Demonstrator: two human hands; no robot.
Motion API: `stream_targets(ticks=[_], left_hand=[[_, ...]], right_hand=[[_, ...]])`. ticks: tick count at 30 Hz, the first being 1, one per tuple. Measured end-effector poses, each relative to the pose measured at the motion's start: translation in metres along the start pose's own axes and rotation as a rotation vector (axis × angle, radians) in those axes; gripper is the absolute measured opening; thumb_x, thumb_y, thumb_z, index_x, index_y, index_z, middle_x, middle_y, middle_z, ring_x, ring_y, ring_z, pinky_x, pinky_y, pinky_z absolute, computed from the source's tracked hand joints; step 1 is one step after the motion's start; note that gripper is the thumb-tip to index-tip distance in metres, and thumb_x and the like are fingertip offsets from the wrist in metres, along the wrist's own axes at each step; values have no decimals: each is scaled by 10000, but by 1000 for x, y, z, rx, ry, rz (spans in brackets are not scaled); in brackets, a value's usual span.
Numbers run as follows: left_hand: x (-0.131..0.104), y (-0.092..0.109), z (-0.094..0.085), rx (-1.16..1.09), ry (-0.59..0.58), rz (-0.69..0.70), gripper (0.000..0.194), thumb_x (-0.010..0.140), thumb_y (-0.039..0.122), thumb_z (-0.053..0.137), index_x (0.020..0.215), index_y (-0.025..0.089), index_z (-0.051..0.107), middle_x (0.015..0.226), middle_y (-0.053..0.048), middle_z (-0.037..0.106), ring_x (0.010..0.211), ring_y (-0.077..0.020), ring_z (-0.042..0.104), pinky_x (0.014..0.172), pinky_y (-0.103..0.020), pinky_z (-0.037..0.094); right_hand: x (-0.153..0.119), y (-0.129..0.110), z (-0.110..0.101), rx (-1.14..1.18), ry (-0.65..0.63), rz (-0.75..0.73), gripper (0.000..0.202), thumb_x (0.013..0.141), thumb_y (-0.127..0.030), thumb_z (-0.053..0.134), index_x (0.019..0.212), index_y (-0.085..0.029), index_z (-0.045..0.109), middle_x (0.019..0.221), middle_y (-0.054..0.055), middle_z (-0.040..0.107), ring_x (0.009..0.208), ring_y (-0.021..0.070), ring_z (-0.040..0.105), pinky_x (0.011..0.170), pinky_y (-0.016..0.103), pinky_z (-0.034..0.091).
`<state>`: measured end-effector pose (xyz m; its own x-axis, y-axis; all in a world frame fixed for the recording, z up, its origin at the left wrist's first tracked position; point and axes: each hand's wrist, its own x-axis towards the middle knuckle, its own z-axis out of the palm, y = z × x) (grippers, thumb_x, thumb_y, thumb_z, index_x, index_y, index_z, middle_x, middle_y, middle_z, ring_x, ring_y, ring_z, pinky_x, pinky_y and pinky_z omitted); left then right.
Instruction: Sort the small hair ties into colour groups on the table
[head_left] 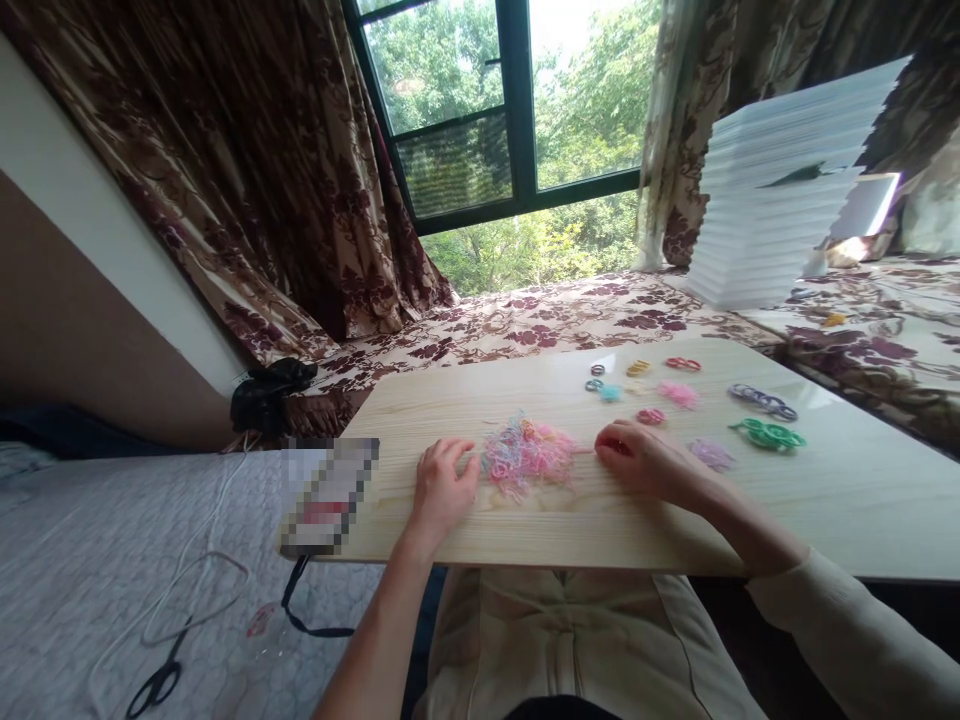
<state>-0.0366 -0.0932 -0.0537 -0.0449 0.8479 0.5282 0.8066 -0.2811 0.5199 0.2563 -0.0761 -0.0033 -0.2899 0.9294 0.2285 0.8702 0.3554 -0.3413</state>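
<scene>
A loose pile of pink, blue and purple strands (529, 455) lies on the pale wooden board (420, 400). My left hand (445, 482) rests at the pile's left edge, its fingers apart and nothing seen in them. To the pile's right is my right hand (626, 455), fingers pressed together; a thin pink strand runs from the pile toward its fingertips, and what they hold is too small to name. Beyond that hand lie a small pink bundle (650, 416), a pink tuft (679, 396), a lilac tuft (710, 454) and a green bundle (772, 435).
Farther back are red rings (683, 364), yellow rings (638, 368), a light blue tuft (609, 393) and a purple bundle (763, 402). A blurred-out object (330, 500) sits at the board's left edge. Black scissors (156, 690) lie lower left; a white stack (772, 200) stands back right.
</scene>
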Motion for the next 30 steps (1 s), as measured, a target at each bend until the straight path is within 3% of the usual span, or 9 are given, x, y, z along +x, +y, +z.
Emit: stream_targets(ticks=[6, 12, 25, 30], left_hand=[[0, 0, 0, -3, -2, -4, 174, 860, 214, 566, 954, 206, 713, 1045, -71, 711, 1046, -229, 637, 997, -407, 488], [0, 1, -1, -9, -4, -5, 171, 860, 213, 570, 956, 197, 710, 1043, -74, 711, 1041, -231, 639, 999, -415, 488], [0, 1, -2, -11, -20, -9, 182, 869, 224, 562, 969, 178, 707, 1053, -85, 707, 1052, -236, 633, 1015, -420, 479], [-1, 0, -2, -12, -26, -13, 188, 861, 211, 559, 974, 180, 705, 1052, -81, 705, 1057, -236, 634, 1007, -420, 484]], right_hand=[[4, -2, 4, -20, 4, 31, 204, 830, -285, 524, 813, -219, 716, 760, 32, 707, 640, 141, 595, 550, 234, 375], [1, -5, 3, -29, -10, 14, 219, 849, -258, 499, 783, -198, 699, 794, 48, 701, 666, 149, 594, 589, 246, 386], [-60, 3, -10, 88, 38, -66, 260, 888, -305, 465, 826, -231, 707, 837, 54, 696, 715, 171, 643, 631, 277, 457], [-65, 3, -6, 102, 76, -72, 302, 906, -336, 454, 871, -239, 738, 845, 53, 696, 699, 161, 643, 621, 278, 452]])
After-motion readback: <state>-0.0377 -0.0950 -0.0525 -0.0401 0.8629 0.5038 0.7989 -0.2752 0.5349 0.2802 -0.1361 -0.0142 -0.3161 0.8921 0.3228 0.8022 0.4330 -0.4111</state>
